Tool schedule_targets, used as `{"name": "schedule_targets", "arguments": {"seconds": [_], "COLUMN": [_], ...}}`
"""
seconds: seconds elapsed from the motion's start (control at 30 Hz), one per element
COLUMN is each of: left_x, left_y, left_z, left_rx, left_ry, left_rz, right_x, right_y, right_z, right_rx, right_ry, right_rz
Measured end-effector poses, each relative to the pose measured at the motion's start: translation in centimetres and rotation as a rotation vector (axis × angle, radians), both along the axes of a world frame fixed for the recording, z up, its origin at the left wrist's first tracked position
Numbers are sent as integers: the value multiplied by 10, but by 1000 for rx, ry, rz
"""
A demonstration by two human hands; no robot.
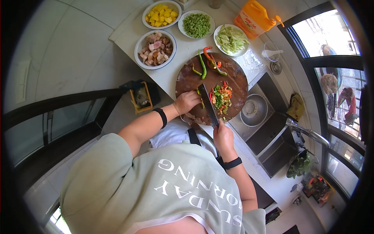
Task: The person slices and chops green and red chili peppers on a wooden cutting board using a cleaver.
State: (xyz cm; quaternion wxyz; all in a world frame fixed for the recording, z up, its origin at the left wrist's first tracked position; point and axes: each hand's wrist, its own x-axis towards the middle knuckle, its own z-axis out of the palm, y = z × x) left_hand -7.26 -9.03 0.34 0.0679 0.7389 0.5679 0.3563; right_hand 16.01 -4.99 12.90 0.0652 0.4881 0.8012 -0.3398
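My right hand (223,137) grips the handle of a dark-bladed kitchen knife (209,104), its blade lying across a round wooden cutting board (187,80). My left hand (187,102) is on the board just left of the blade, fingers curled over a green chili pepper that is mostly hidden under them. To the right of the blade lies a pile of chopped red and green chili (222,97). Whole green chili peppers (203,64) and red chili peppers (211,58) rest near the board's far edge.
Beyond the board stand a bowl of meat pieces (156,50), a bowl of yellow chunks (161,16), a plate of chopped green pieces (196,25) and a plate of sliced green vegetable (230,40). An orange jug (254,19) is behind. The sink holds a metal basin (254,110).
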Motion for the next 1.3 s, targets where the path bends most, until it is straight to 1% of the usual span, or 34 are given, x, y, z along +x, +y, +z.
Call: {"name": "schedule_targets", "arguments": {"seconds": [0.23, 0.47, 0.57, 0.67, 0.73, 0.8, 0.83, 0.9, 0.93, 1.0, 1.03, 1.07, 1.13, 1.17, 1.2, 1.27, 1.3], "left_x": [-1, -1, 0, 0, -1, -5, -4, 0, 1, 4, 6, 8, 11, 11, 12, 14, 15], "left_y": [1, 0, -1, 2, 0, 5, 6, 6, 10, 22, 31, 39, 55, 59, 62, 66, 65], "left_z": [-1, -3, -3, -5, -2, 1, 2, 5, 9, 18, 23, 28, 50, 53, 53, 50, 48], "left_rx": [24, -3, -37, -2, -69, -80, -55, -46, -48, -153, -220, -215, -285, -303, -303, -235, -234], "left_ry": [-41, -39, -37, 22, 18, 31, 10, 0, 2, 34, 95, 98, 305, 335, 340, 369, 376], "left_rz": [6, 20, 17, 22, 15, -29, -107, -238, -238, -367, -400, -412, -483, -510, -519, -637, -647], "right_x": [-1, -6, -16, -34, -35, -28, -21, -2, 6, 22, 27, 33, 42, 45, 47, 53, 57], "right_y": [-1, -1, 0, 0, 6, 15, 17, 20, 24, 32, 35, 37, 38, 35, 32, 25, 22], "right_z": [-8, -27, -31, -43, -34, -9, 3, 14, 21, 24, 28, 28, 28, 30, 30, 27, 25], "right_rx": [8, 14, 25, -17, -37, -34, -54, 16, 55, 34, 46, 52, 39, 34, 33, 45, 45], "right_ry": [-48, -46, -18, -59, -28, 39, 88, 78, 88, 207, 188, 189, 124, 153, 156, 166, 171], "right_rz": [40, 81, 64, 26, 12, -33, -66, -185, -244, -365, -393, -405, -443, -478, -487, -524, -535]}}
